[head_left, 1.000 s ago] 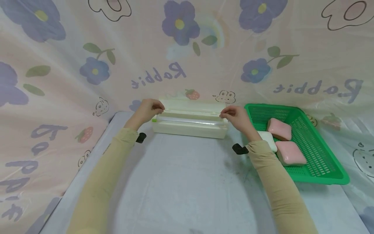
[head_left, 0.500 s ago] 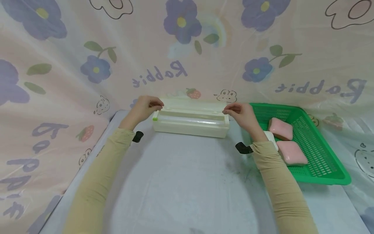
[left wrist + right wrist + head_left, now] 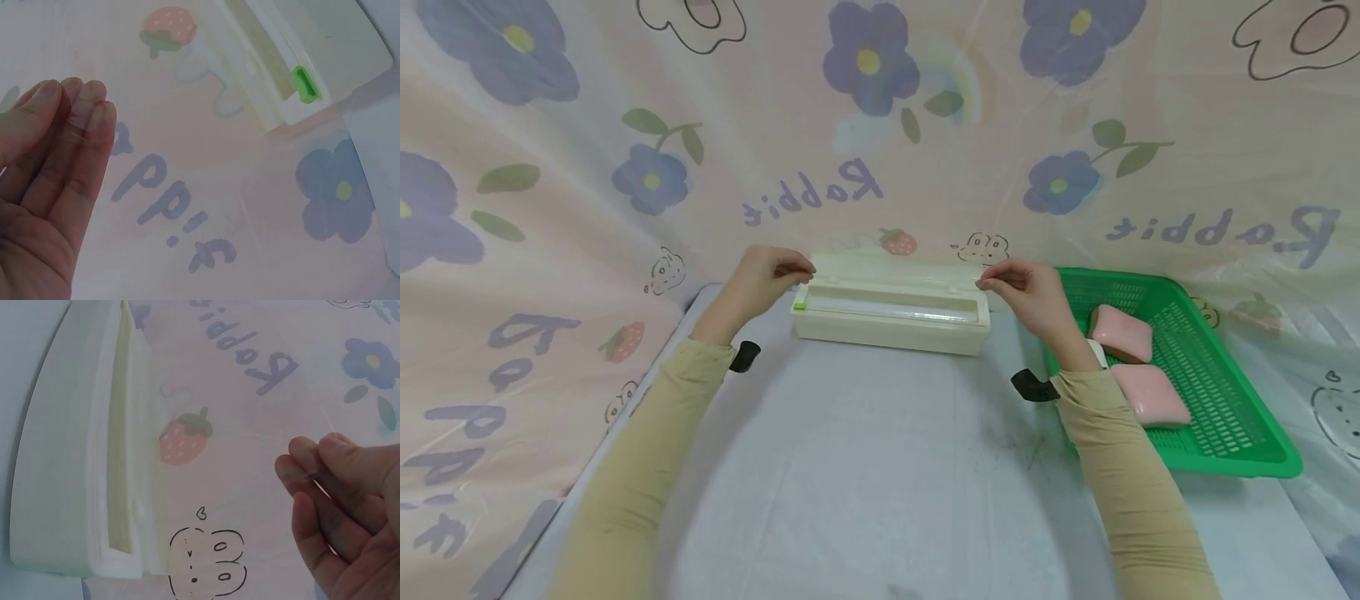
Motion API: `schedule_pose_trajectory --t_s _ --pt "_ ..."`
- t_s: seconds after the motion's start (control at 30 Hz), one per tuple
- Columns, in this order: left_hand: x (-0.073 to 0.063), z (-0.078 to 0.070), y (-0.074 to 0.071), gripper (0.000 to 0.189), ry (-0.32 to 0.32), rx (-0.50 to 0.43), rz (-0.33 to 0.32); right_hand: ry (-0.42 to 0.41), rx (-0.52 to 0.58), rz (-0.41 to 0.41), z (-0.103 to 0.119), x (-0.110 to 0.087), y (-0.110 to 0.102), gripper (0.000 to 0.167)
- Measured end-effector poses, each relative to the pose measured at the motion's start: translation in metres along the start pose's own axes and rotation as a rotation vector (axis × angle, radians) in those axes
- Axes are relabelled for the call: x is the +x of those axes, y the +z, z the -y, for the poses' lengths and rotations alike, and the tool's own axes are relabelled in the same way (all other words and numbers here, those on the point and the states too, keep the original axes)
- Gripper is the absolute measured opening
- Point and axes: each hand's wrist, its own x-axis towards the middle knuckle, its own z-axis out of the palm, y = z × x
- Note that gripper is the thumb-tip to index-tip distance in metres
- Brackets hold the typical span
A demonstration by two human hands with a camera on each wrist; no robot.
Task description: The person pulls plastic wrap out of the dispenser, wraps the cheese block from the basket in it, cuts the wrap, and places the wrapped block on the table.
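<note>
A cream plastic-wrap dispenser point(image 3: 891, 335) sits at the far side of the table, its lid point(image 3: 895, 269) raised at the back. Inside lies a shiny roll of wrap point(image 3: 891, 311); a green slider point(image 3: 305, 85) marks the left end. My left hand point(image 3: 758, 285) pinches clear plastic wrap above the left end, thumb against fingertips. Beyond the right end, my right hand point(image 3: 1028, 298) pinches the wrap too; a glint of film shows at its fingertips in the right wrist view. Being transparent, the sheet between the hands is hard to make out.
At the right stands a green basket point(image 3: 1232, 392) holding two pink blocks, the nearer pink block point(image 3: 1150, 394) in front, and a white block point(image 3: 1099, 352) partly hidden by my right wrist. A patterned curtain point(image 3: 790, 100) hangs close behind the dispenser. White cloth point(image 3: 865, 467) covers the table.
Both hands have moved slightly apart and up, the left one leftward and the right one rightward, still pinching. The dispenser stays in about the same place.
</note>
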Motion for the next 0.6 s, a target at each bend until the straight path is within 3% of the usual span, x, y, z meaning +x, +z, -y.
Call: schedule_pose_trajectory --t_s 0.6 --pt "-0.012 -0.030 -0.018 0.013 0.148 0.063 -0.120 -0.139 0.022 -0.098 0.025 -0.010 -0.011 0.012"
